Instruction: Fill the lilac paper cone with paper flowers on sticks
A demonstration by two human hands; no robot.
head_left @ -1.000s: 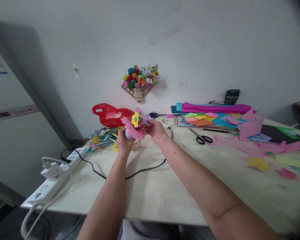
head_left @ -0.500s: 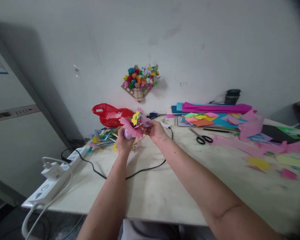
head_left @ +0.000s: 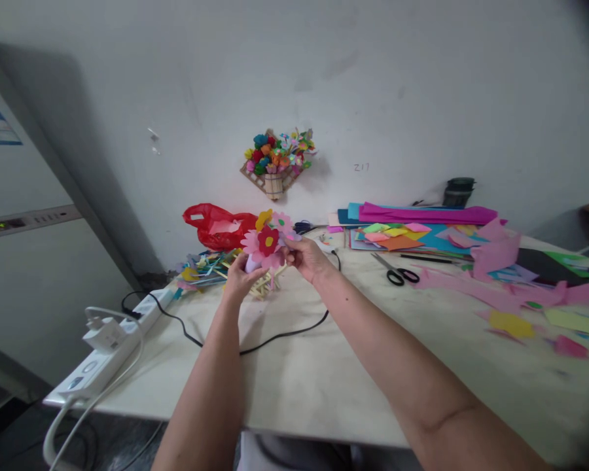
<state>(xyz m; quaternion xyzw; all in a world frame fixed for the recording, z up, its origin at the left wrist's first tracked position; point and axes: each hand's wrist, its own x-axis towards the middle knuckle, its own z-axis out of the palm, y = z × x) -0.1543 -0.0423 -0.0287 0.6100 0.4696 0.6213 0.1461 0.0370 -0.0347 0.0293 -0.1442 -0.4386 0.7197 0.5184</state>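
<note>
- Left hand (head_left: 239, 278) curled around the pale lilac rounded base (head_left: 252, 263), thumb across its front, holding it up over the tabletop (head_left: 294, 379).
- Above that grip, out front, a flat red flower with a yellow centre (head_left: 268, 242), and a scalloped light-pink flower (head_left: 250, 243) right by it!
- Higher up, an orange-yellow flower (head_left: 264, 219); beside it, a pink flower with a green centre (head_left: 281, 223).
- Right hand (head_left: 308, 257) working the other flank, thumb and fingers drawn narrow at the bunch's right edge, by the small lilac petals (head_left: 291, 234); what exactly they pinch, I cannot tell.
- Just beneath the flowers, pale thin sticks (head_left: 261, 288) crisscross on the tabletop.
- Behind, the crumpled red plastic bag (head_left: 207, 224) sits close to the bunch.
- Over on the right, well apart from the hands, black-handled metal scissors (head_left: 395, 272) lie with blades parted, and torn pink strips (head_left: 491, 291) sprawl beyond them.
- Nearer the front edge, a thin black cable (head_left: 285, 334) loops across, below the hands.
</note>
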